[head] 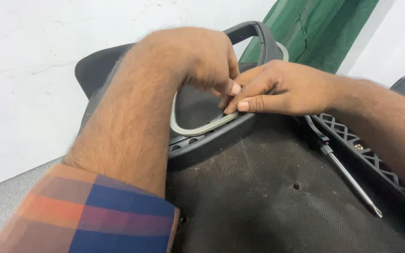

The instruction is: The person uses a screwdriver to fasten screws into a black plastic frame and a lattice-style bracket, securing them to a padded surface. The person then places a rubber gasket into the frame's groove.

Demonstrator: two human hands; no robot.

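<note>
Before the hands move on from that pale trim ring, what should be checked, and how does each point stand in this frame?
1. Left hand on the ring: ok, fingertips pinch at its edge.
2. Right hand on the ring: ok, fingers pressed flat beside the left fingertips.
3. Ring seated in the dark frame all round: cannot tell, the hands hide the contact spot.
4. Screwdriver out of the way: ok, lying on the black mesh, apart from both hands.
5. Lattice panel clear of the hands: ok, under the right forearm, untouched by fingers.

No packages, labels, signs or screens anywhere in view.
</note>
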